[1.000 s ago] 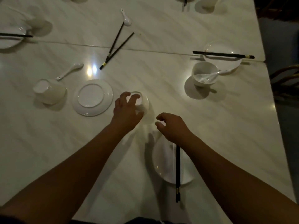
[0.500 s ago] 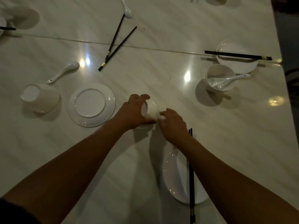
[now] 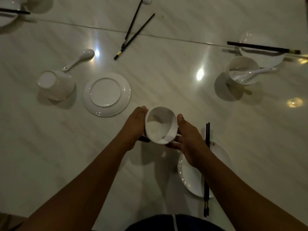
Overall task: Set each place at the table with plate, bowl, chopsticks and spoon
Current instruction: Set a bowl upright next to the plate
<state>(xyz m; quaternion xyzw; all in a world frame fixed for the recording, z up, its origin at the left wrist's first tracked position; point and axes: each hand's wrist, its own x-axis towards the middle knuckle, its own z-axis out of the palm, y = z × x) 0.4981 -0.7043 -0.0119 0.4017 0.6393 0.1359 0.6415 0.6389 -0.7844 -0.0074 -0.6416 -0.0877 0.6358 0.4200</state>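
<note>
Grips a white bowl [image 3: 160, 125] between both hands: left hand [image 3: 135, 125] curled round its left wall, right hand [image 3: 190, 140] curled round its right wall. Holds it tilted, mouth toward the camera, over the worktop [image 3: 166, 72], between an overturned plate [image 3: 106, 94] at left and a plate [image 3: 188, 177] bearing chopsticks [image 3: 207, 164] at right.

We see a plain white bowl [image 3: 160, 125] and plate [image 3: 106, 94]. The chopsticks [image 3: 137, 33] are black with gold bands; the table [image 3: 166, 72] is pale and streaked.
</note>
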